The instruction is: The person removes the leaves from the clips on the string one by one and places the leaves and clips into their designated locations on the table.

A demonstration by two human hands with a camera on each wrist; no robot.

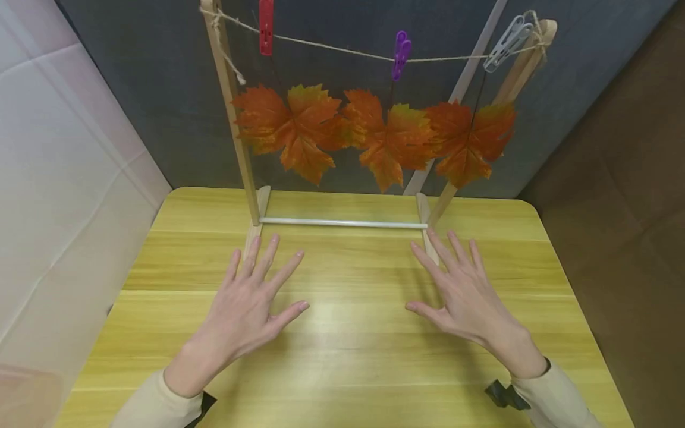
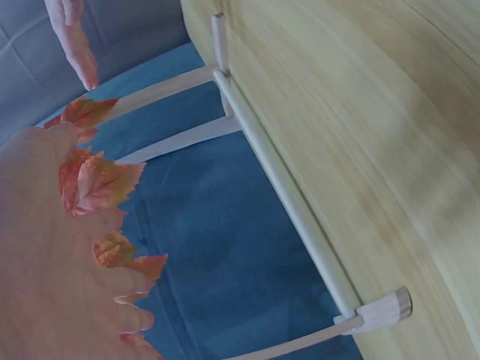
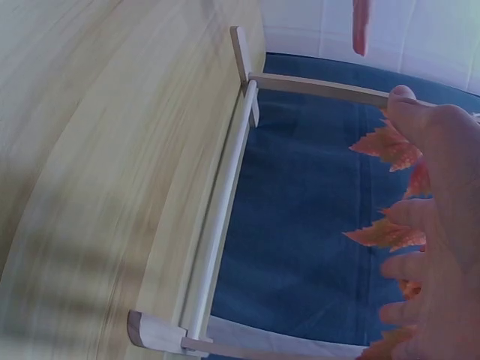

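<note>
My left hand (image 1: pixel 243 309) hovers palm down over the table with its fingers spread, near the left foot of a wooden frame (image 1: pixel 238 131). Opposite it, my right hand (image 1: pixel 471 297) is spread the same way by the frame's right foot; neither hand holds anything. Twine (image 1: pixel 332 46) runs between the two posts. From it hang three orange maple leaves: a left one (image 1: pixel 294 128) under a red clothespin (image 1: pixel 266 27), a middle one (image 1: pixel 387 139) under a purple clothespin (image 1: pixel 400 56), and a right one (image 1: pixel 468 145) under a white clothespin (image 1: pixel 508 44).
A white rod (image 1: pixel 342 223) joins the frame's feet low over the yellow wooden table (image 1: pixel 342 368). Dark grey cloth (image 1: pixel 342 77) stands behind, with pale cloth (image 1: pixel 69 178) on the left and brown cloth (image 1: pixel 615 196) on the right. A pale strip (image 1: pixel 476 53) slants behind the right leaf.
</note>
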